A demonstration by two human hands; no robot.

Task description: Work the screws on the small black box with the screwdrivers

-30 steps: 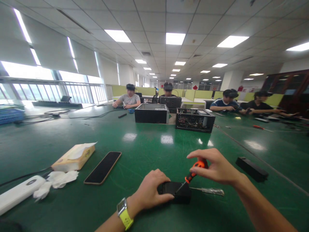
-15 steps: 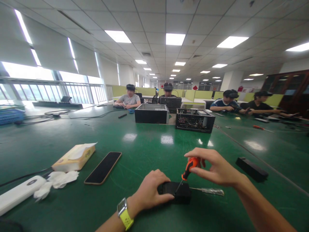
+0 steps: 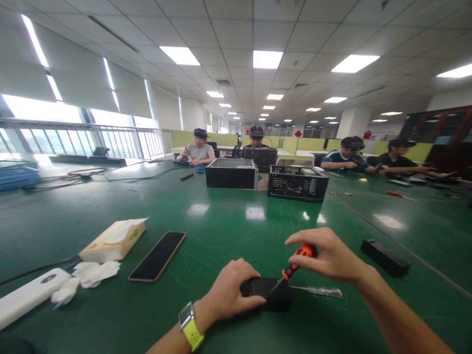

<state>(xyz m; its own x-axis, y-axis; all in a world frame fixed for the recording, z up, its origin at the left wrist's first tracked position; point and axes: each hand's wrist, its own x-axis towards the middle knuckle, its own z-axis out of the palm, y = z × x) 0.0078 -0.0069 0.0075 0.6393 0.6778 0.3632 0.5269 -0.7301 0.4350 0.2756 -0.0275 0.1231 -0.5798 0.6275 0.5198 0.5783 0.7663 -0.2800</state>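
Note:
My left hand (image 3: 236, 287) grips a small black box-shaped device (image 3: 279, 296) from its left side, thumb along the near edge, pressing it on the green table. My right hand (image 3: 328, 255) holds an orange and black screwdriver (image 3: 303, 251) by its handle between thumb and fingers. The screwdriver leans to the right, its tip down at the top of the black device. Whether the tip sits in a screw is too small to tell. Behind the device lies a second screwdriver with a clear handle (image 3: 324, 292), its shaft partly hidden.
Left on the table (image 3: 155, 206) are a phone (image 3: 158, 256), a tissue pack (image 3: 114, 240), crumpled tissues (image 3: 96, 273) and a white device (image 3: 33, 295). A black bar-shaped piece (image 3: 384, 257) lies right. Two computer cases (image 3: 231, 178) stand farther back; several people sit beyond.
The screwdriver handle has tipped further right and down, my right hand moving slightly right with it. My left hand and the black device stay put.

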